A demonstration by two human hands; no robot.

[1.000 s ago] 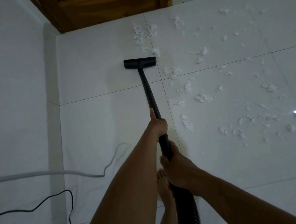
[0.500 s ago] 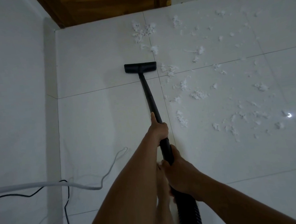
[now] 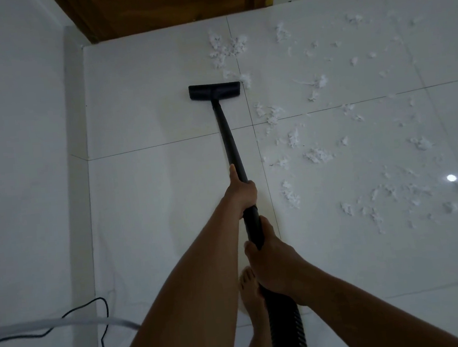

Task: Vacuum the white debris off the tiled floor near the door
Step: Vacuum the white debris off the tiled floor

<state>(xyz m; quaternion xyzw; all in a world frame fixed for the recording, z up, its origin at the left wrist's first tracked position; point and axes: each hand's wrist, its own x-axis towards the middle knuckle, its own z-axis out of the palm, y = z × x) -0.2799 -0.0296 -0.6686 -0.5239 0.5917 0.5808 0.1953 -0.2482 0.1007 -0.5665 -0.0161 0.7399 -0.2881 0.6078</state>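
We grip the long black vacuum wand (image 3: 230, 145) with left hand (image 3: 241, 190) ahead and right hand (image 3: 272, 258) behind, steering its flat black nozzle (image 3: 214, 90) beside the scattered white fluffy debris (image 3: 318, 155) on the glossy white tiled floor (image 3: 155, 208).

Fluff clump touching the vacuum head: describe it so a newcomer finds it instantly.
Start at the wooden door at the top, then drop to the black vacuum head on the white tiled floor. The clump sits at the head's right end. Unlike the other scattered white debris, it alone touches the nozzle.
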